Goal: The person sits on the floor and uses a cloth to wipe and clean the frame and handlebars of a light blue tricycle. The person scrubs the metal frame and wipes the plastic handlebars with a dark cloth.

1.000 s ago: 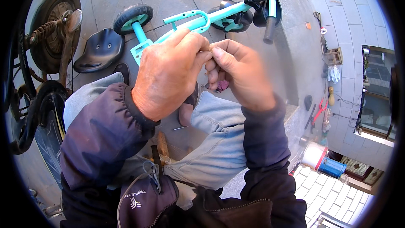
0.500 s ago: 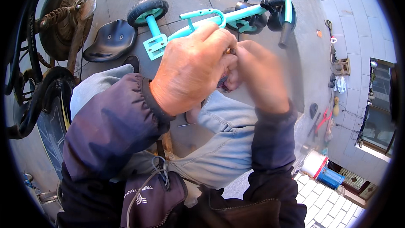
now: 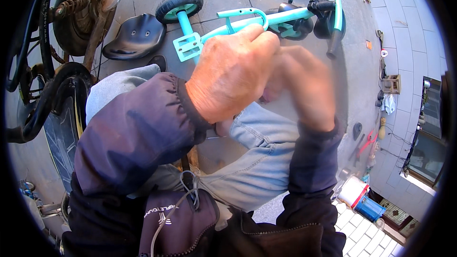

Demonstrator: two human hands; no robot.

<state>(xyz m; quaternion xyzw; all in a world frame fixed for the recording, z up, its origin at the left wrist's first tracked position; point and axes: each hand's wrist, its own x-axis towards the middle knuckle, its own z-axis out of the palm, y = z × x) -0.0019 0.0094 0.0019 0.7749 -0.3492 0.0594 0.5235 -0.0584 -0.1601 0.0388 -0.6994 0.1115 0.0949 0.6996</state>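
My left hand (image 3: 233,71) is raised in front of me, closed, its fingers curled round something small that I cannot make out. Against its fingertips, my right hand (image 3: 308,85) is curled in a pinch and blurred by motion; whatever it grips is hidden between the two hands. Just beyond them lies a turquoise child's tricycle frame (image 3: 223,31) with a black-tyred wheel (image 3: 179,7) on its axle and a handlebar (image 3: 337,12) at the far right. A black moulded seat (image 3: 135,36) rests on the ground to the left of the wheel.
A larger vehicle with a worn wheel (image 3: 85,16) and black tubing stands at the left. Along the right lie red-handled pliers (image 3: 366,143), a small wooden box (image 3: 391,84) and a white and blue bucket (image 3: 362,199). My knees in pale jeans (image 3: 259,162) are below my hands.
The view has shifted, so the surroundings sit slightly further right. Both hands stay together; the right hand has turned slightly, and the small brownish piece glimpsed between them earlier is now hidden.
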